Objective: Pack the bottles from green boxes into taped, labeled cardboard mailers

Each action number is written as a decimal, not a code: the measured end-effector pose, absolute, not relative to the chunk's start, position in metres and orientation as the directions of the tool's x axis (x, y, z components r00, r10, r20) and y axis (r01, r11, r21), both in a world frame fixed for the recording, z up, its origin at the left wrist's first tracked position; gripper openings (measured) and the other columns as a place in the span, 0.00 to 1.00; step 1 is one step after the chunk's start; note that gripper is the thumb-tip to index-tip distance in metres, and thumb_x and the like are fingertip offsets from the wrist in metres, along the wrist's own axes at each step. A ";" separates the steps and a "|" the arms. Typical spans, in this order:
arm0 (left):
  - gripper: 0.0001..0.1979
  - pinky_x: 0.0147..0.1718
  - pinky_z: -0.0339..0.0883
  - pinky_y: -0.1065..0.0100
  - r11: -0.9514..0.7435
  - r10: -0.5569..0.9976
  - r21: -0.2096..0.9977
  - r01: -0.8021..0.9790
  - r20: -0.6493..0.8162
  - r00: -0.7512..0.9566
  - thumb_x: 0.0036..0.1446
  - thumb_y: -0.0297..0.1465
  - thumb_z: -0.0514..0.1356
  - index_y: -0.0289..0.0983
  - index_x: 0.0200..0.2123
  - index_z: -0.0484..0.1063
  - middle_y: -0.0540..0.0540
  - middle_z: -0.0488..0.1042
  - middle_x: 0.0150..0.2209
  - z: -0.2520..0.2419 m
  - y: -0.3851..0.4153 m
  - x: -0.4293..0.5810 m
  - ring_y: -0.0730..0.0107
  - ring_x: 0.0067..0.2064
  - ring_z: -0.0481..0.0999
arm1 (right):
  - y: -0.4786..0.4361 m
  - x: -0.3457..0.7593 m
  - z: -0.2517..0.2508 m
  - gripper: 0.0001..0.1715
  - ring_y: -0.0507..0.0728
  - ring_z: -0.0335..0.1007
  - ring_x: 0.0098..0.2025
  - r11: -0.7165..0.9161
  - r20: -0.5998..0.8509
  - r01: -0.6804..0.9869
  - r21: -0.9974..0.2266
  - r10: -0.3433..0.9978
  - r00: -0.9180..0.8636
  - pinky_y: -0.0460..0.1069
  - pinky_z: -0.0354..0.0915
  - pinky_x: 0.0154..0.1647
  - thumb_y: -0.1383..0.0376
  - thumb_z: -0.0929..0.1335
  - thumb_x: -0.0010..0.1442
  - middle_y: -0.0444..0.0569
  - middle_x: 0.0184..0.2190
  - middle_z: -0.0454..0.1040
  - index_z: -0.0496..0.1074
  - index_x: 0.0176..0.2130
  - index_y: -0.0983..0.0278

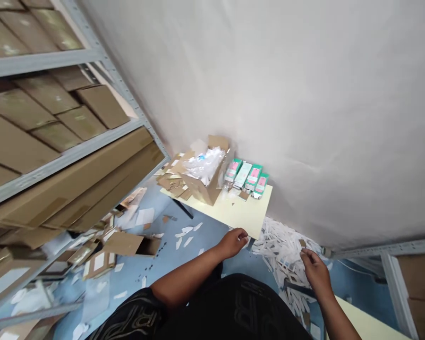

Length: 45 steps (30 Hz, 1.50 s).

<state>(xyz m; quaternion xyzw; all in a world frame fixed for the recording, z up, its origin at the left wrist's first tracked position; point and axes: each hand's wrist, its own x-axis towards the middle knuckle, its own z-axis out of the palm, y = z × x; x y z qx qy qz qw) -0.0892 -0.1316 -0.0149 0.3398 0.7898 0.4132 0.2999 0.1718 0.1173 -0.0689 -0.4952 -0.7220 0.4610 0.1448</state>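
My right hand (316, 270) is closed in a pinch at the right, above the heap of white paper strips on the floor. Between its thumb and fingers is a small brown piece (302, 243) that looks like cardboard. Over the blue floor by the front edge of the pale yellow table (258, 215), my left hand (232, 243) hangs loosely curled, with nothing visible in it. On that table stands an open cardboard box (208, 193) filled with clear plastic bags. Several green-and-white boxes (253, 177) line up beside it, against the wall.
Metal shelving (63, 156) packed with cardboard boxes fills the left side. An open carton (127, 243) and paper scraps litter the floor. White strips (283, 245) are piled right of the table. Another pale tabletop (361, 321) and a rack (396, 283) stand at the lower right.
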 end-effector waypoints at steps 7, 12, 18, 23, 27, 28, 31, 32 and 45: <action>0.12 0.43 0.70 0.63 0.449 0.746 0.851 0.273 -0.189 -0.639 0.59 0.37 0.60 0.38 0.42 0.77 0.44 0.80 0.41 -0.031 -0.193 -0.155 0.61 0.43 0.78 | 0.062 0.073 -0.058 0.32 0.67 0.77 0.53 0.188 -0.224 0.552 -0.812 0.774 -0.592 0.55 0.69 0.55 0.44 0.67 0.55 0.56 0.48 0.82 0.79 0.46 0.64; 0.12 0.44 0.70 0.62 0.492 0.687 0.833 0.254 -0.192 -0.700 0.59 0.37 0.59 0.38 0.42 0.77 0.44 0.81 0.41 -0.052 -0.267 -0.251 0.60 0.43 0.78 | -0.005 0.000 -0.074 0.31 0.67 0.78 0.50 0.179 -0.296 0.586 -0.791 0.725 -0.622 0.54 0.71 0.53 0.42 0.68 0.54 0.54 0.45 0.83 0.80 0.43 0.63; 0.08 0.43 0.69 0.63 0.578 0.543 0.790 0.205 -0.185 -0.819 0.61 0.34 0.58 0.40 0.40 0.77 0.46 0.80 0.38 -0.058 -0.355 -0.410 0.60 0.41 0.78 | -0.083 -0.088 -0.081 0.30 0.64 0.79 0.40 0.229 -0.404 0.625 -0.746 0.591 -0.698 0.53 0.73 0.44 0.41 0.66 0.54 0.50 0.34 0.83 0.80 0.38 0.62; 0.06 0.51 0.66 0.61 0.664 0.362 0.738 0.118 -0.180 -0.915 0.59 0.29 0.60 0.39 0.40 0.75 0.42 0.78 0.45 -0.071 -0.385 -0.547 0.57 0.50 0.76 | -0.118 -0.131 -0.075 0.28 0.64 0.79 0.37 0.325 -0.437 0.662 -0.675 0.547 -0.714 0.53 0.73 0.40 0.41 0.68 0.52 0.50 0.31 0.82 0.80 0.34 0.61; 0.14 0.54 0.64 0.58 0.683 0.213 0.730 -0.017 -0.222 -0.952 0.54 0.29 0.66 0.36 0.44 0.73 0.34 0.77 0.51 -0.089 -0.384 -0.636 0.49 0.56 0.74 | -0.131 -0.135 -0.079 0.28 0.65 0.80 0.40 0.365 -0.461 0.707 -0.606 0.564 -0.685 0.55 0.74 0.44 0.40 0.67 0.52 0.50 0.33 0.82 0.80 0.36 0.59; 0.15 0.53 0.65 0.58 0.678 0.175 0.733 -0.056 -0.235 -0.956 0.54 0.29 0.67 0.35 0.45 0.73 0.33 0.77 0.51 -0.093 -0.382 -0.654 0.47 0.56 0.74 | -0.133 -0.133 -0.082 0.29 0.65 0.80 0.40 0.360 -0.472 0.721 -0.592 0.570 -0.672 0.55 0.74 0.45 0.40 0.67 0.52 0.50 0.33 0.83 0.80 0.37 0.59; 0.19 0.47 0.69 0.56 0.636 0.093 0.755 -0.158 -0.279 -0.956 0.56 0.34 0.67 0.33 0.48 0.70 0.29 0.79 0.48 -0.106 -0.375 -0.697 0.44 0.53 0.77 | -0.142 -0.124 -0.088 0.31 0.66 0.81 0.41 0.310 -0.516 0.768 -0.560 0.595 -0.616 0.57 0.74 0.47 0.40 0.66 0.52 0.52 0.36 0.83 0.80 0.38 0.60; 0.20 0.45 0.70 0.56 0.617 0.079 0.766 -0.183 -0.292 -0.953 0.57 0.35 0.67 0.33 0.49 0.70 0.28 0.79 0.48 -0.111 -0.373 -0.708 0.45 0.51 0.78 | -0.146 -0.120 -0.090 0.31 0.67 0.81 0.42 0.287 -0.534 0.786 -0.548 0.603 -0.593 0.58 0.74 0.48 0.39 0.66 0.52 0.52 0.36 0.83 0.80 0.38 0.59; 0.23 0.40 0.77 0.58 0.335 0.027 0.869 -0.365 -0.396 -0.918 0.44 0.26 0.74 0.34 0.43 0.70 0.36 0.80 0.42 -0.137 -0.359 -0.767 0.51 0.46 0.81 | -0.175 -0.119 -0.104 0.19 0.72 0.83 0.38 0.163 -0.618 0.866 -0.473 0.639 -0.458 0.63 0.75 0.46 0.41 0.66 0.48 0.42 0.30 0.83 0.78 0.27 0.48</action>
